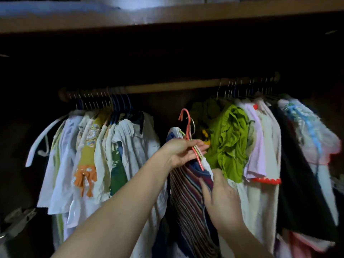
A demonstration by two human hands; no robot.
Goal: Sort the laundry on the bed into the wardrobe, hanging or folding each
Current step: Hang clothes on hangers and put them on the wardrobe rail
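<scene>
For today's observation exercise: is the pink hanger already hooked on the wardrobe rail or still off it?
Off. The pink hanger has its hook free below the rail, gripped by the left hand.

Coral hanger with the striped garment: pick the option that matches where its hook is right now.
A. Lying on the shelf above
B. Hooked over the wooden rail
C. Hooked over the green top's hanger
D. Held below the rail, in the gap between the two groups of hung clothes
D: the coral hanger sits in the left hand, its hook clearly under the wooden rail and touching nothing, while the striped garment hangs from it.
</scene>
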